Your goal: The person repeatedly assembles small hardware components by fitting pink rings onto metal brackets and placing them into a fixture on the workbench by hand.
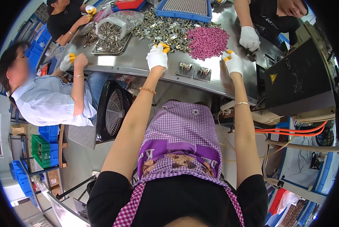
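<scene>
My left hand [157, 59], in a white glove with yellow fingertips, is at the near edge of a heap of small metal parts [154, 28]. Its fingers are curled together; what they hold, if anything, is too small to make out. My right hand [233, 64], gloved alike, hovers at the near right of a pile of pink rings [207, 42]. Thumb and fingers are drawn together there, their contents hidden. Between my hands, near the table's front edge, sit two small dark fixture blocks, the left block [185, 70] and the right block [202, 73], each carrying brass-coloured pieces.
On the steel table [120, 62], a clear bag of metal parts [114, 32] lies on a tray. A blue tray [184, 14] of rows stands at the far side. Co-workers sit left and opposite; one gloved hand [249, 39] is at right. A black machine cabinet [300, 77] flanks the table.
</scene>
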{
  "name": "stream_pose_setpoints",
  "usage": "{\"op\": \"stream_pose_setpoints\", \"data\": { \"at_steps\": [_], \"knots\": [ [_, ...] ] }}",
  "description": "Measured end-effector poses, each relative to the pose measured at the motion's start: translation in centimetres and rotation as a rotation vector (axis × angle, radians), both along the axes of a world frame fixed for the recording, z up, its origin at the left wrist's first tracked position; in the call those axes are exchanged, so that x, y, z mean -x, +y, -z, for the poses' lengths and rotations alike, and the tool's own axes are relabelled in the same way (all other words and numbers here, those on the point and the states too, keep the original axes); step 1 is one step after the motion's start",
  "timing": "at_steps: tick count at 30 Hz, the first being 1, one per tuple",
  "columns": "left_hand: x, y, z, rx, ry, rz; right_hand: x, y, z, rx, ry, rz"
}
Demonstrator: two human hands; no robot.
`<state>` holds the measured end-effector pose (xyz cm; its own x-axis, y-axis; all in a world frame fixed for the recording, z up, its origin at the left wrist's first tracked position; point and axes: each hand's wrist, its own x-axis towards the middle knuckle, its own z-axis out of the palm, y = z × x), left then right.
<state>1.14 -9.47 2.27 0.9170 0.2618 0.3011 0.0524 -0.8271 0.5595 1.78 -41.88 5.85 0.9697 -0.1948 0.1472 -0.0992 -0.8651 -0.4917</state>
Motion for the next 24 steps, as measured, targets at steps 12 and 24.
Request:
{"op": "stream_pose_setpoints", "data": {
  "at_steps": [12, 24],
  "knots": [
    [-0.5, -1.0, 0.2, 0.161, -0.275, -0.196, 3.7, 2.7, 0.8, -0.066, -0.101, -0.017],
    [3.1, -2.6, -3.7, 0.602, -0.206, 0.134, 7.5, 5.5, 0.1, -0.38, -0.14, -0.499]
  ]
}}
